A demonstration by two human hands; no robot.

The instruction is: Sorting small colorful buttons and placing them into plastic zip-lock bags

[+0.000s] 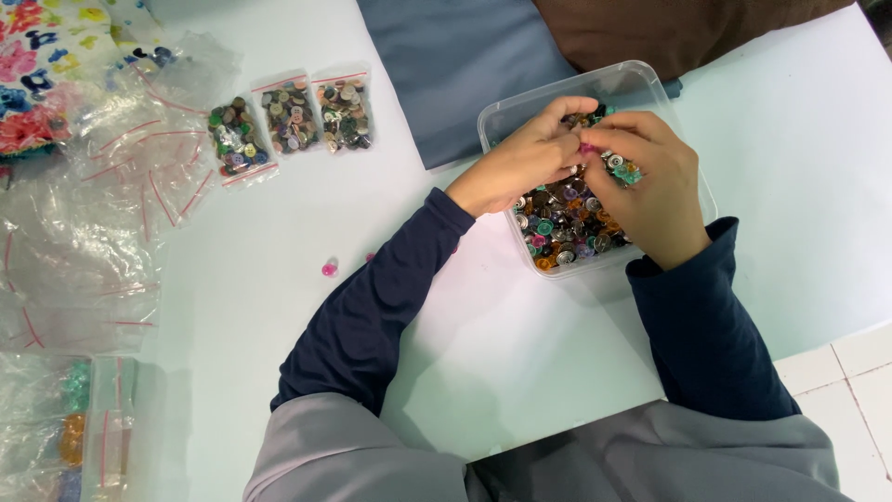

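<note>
Both my hands are over a clear plastic tub (506, 116) full of small mixed-colour buttons (567, 228). My left hand (525, 158) and my right hand (646, 181) meet fingertip to fingertip above the pile, pinching a small pink button (586, 149) between them. Which hand really grips it I cannot tell. Dark blue sleeves cover both forearms.
Three small zip bags filled with buttons (290, 116) lie in a row at the back left. A heap of empty clear zip bags (102, 214) covers the left side. A loose pink button (328, 270) lies on the white table. Blue and brown fabric (465, 56) lies beyond the tub.
</note>
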